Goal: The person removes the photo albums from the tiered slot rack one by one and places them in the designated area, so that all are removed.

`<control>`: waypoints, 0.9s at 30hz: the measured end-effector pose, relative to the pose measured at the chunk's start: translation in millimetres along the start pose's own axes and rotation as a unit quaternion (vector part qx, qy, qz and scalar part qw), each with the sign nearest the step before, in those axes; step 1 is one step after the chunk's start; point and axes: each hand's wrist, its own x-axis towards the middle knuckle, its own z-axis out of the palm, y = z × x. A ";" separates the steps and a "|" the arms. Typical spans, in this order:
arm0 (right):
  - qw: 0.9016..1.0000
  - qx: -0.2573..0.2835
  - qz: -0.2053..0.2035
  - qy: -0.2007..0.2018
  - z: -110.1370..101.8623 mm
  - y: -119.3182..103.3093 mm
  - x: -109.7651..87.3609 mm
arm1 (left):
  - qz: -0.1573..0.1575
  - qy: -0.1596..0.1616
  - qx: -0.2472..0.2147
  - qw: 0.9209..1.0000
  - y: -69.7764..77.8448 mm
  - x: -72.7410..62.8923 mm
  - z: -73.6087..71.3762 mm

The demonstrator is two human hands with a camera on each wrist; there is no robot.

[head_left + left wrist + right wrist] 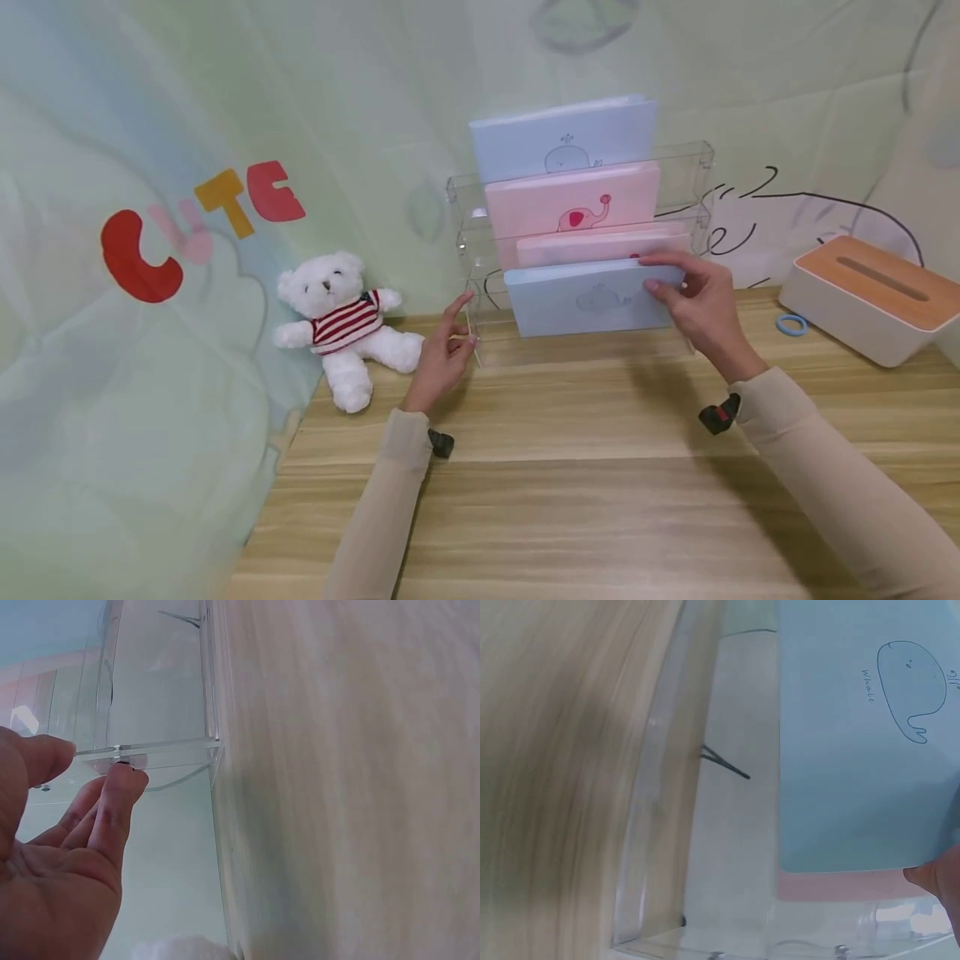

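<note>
Currently, the right hand's fingers pinch one blue booklet near its corner, low at the front of one clear rack; the left hand's loosely bent fingers touch the rack's side. Behind stand two pink booklets and another blue one. Around them on the desk: one bear, one ring, one box.

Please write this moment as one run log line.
right hand: pinches front blue booklet | left hand: at side of clear rack | pink booklets: in rack

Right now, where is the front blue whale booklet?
In the head view, the front blue booklet is right of centre, its right end pinched by the right hand, in front of a pink booklet.
</note>
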 end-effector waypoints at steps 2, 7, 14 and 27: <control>1.000 -0.001 -0.002 -0.001 -0.2 -3.3 -0.5 | 0.003 0.000 0.001 1.000 -0.1 1.6 0.3; 1.000 -0.009 -0.003 -0.007 0.8 -11.8 -2.9 | 0.003 0.000 0.009 1.000 -0.6 4.2 0.7; 1.000 0.007 -0.004 -0.009 3.7 -20.7 -6.6 | 0.005 -0.003 0.012 1.000 -1.1 4.0 0.0; 1.000 0.002 0.018 -0.021 15.8 -24.0 -24.9 | 0.004 -0.004 0.022 1.000 -0.1 1.0 -0.6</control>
